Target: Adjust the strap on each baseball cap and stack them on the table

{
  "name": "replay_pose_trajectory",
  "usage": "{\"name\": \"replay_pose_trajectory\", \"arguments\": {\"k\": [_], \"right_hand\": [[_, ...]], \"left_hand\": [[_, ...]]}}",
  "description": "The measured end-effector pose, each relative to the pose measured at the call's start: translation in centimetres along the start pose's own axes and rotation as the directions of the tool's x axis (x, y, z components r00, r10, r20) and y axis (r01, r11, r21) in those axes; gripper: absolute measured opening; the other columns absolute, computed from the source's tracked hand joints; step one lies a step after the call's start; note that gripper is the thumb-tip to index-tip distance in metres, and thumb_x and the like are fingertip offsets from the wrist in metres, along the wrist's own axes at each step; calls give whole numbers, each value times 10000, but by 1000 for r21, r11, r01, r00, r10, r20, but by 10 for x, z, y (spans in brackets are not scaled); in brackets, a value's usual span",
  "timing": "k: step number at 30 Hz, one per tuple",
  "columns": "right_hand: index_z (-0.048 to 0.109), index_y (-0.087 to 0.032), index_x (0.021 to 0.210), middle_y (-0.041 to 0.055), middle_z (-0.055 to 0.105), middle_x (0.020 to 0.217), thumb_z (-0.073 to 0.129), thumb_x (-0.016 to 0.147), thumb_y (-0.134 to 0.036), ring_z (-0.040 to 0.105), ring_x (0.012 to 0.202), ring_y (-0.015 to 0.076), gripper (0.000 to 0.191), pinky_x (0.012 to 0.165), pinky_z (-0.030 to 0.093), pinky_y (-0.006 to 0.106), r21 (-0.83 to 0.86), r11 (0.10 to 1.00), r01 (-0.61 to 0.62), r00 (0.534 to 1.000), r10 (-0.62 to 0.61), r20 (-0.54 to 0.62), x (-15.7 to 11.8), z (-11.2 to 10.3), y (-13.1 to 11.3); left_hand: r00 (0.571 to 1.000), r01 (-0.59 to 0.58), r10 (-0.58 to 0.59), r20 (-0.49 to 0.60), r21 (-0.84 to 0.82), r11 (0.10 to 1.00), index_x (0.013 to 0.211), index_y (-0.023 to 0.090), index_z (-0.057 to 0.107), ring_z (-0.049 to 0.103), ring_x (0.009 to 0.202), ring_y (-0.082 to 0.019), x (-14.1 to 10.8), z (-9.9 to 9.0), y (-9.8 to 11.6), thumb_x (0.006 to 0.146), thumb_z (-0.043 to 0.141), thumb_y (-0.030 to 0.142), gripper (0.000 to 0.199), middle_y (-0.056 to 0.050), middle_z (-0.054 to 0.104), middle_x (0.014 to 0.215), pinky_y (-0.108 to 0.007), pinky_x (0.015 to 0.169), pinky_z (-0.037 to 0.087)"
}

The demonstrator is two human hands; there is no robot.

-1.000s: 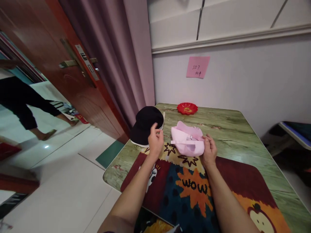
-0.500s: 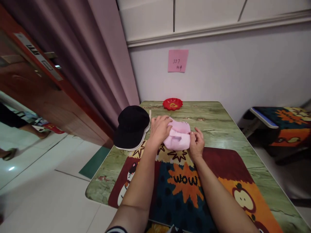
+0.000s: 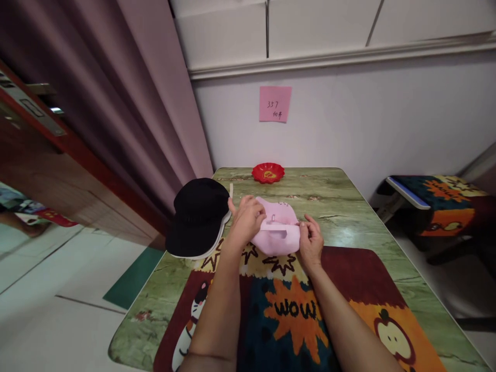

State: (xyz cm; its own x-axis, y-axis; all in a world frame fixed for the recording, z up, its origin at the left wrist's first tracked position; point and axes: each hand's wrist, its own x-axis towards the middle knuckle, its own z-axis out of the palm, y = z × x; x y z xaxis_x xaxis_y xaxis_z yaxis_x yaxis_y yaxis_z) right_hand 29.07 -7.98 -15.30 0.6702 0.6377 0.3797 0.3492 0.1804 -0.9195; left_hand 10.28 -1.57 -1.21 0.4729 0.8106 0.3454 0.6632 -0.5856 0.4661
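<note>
The left hand [image 3: 246, 217] bends forward with its back upward, its fingers closed narrowly on the left edge of a pink cap [image 3: 277, 244]. The right hand [image 3: 311, 243] angles inward, thumb and fingers pinching the cap's right edge. The cap lies on the desk [image 3: 333, 201] between both sets of fingers. Counted leftmost first: one black cap [image 3: 199, 212], one red dish [image 3: 268, 173], one pink cap.

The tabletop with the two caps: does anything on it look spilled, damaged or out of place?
Nothing visibly spilled or damaged. The black cap looks a little precarious, sitting right at the left edge of the table; I can't tell whether it overhangs. The pink cap, between the left hand and right hand, looks intact.
</note>
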Motion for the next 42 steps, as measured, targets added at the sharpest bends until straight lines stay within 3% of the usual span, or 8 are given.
{"name": "replay_pose_trajectory", "arguments": {"k": [5,8,14,18,22,30,36,42], "right_hand": [[721,-190,862,161,665,1283,514,955,-459,609,1180,276,352,1029,438,417,-31,1000,1,1000,-1,20,-1,0,-3],[713,-185,901,154,675,1255,448,984,-455,628,1131,270,388,998,454,410,-42,999,1,1000,-2,-13,-2,-1,-3],[670,-195,877,154,687,1190,427,998,-466,630,1129,280,383,999,460,431,-95,990,104,992,-110,-62,8,-14,-25],[703,-224,992,119,702,1207,503,979,-464,624,1165,294,313,1013,439,453,-161,941,299,949,-274,157,25,-16,-73],[748,-245,1054,102,752,1107,632,906,-489,652,1059,324,308,982,420,477,-176,914,366,852,-253,458,31,2,-107],[770,-233,871,40,723,765,572,939,-470,610,691,205,316,669,400,311,-169,965,202,801,-63,596,33,3,-120],[690,-197,872,13,648,679,581,903,-523,550,624,162,345,596,402,272,81,989,-120,888,71,455,43,0,-113],[727,-176,775,-11,579,632,718,772,-598,481,587,139,422,546,367,260,126,956,-263,879,184,441,35,13,-113]], "left_hand": [[994,40,-61,-91,-217,975,855,234,604,634,997,-235,-2,-1,-7,925,505,215,123,-26,710,917,-555,1174,248],[985,67,-130,-114,-441,895,847,219,575,619,829,-190,-2,6,-16,917,516,270,105,-17,660,829,-367,915,480],[972,102,-225,-76,-720,686,1005,191,660,627,762,-163,-3,7,-23,884,552,272,182,-41,700,882,-258,674,484],[972,111,-227,-63,-728,677,947,190,708,676,882,-196,-5,3,-20,872,556,255,181,-62,748,993,-292,752,529],[973,94,-219,-72,-742,663,942,185,715,682,894,-203,-6,4,-16,866,572,261,178,-62,752,987,-310,788,543],[965,94,-249,-80,-782,617,949,166,720,666,869,-181,-6,6,-12,861,596,270,183,-54,739,959,-286,807,520],[959,69,-256,-125,-769,635,939,172,729,670,895,-188,-6,8,-4,866,610,272,171,-54,745,968,-290,822,515],[975,2,-167,-146,-746,665,945,176,727,682,891,-197,-6,9,0,887,599,260,164,-53,749,955,-316,839,523]]}}
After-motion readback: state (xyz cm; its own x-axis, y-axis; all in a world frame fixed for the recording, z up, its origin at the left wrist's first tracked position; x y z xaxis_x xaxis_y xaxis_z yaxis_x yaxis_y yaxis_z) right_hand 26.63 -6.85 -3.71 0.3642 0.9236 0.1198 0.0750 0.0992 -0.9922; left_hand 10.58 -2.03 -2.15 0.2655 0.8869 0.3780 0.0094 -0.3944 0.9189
